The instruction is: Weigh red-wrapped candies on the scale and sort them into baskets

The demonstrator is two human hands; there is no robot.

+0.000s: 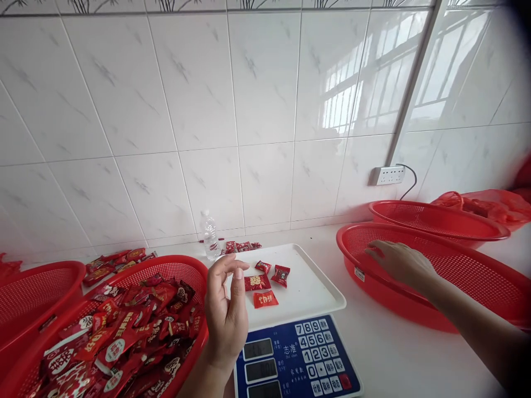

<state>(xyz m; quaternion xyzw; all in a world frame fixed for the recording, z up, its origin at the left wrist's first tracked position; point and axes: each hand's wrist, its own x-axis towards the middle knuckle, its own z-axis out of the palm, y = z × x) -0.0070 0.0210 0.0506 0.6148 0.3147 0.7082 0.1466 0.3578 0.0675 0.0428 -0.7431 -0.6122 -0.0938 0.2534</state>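
Observation:
My left hand is raised between the basket of packets and the scale, its fingers loosely bent, the thumb up, and nothing seen in it. Just past it, several small red wrapped sweets lie on the white tray of a blue-fronted digital scale. My right hand reaches over a red perforated basket on the right, fingers stretched out; it holds nothing that I can see. At the left, another red basket is heaped with red snack packets.
A clear plastic bottle stands by the tiled wall, with red packets beside it. More packets lie behind the left basket. Another red basket is at far left. Behind the right basket are a further basket and red bags.

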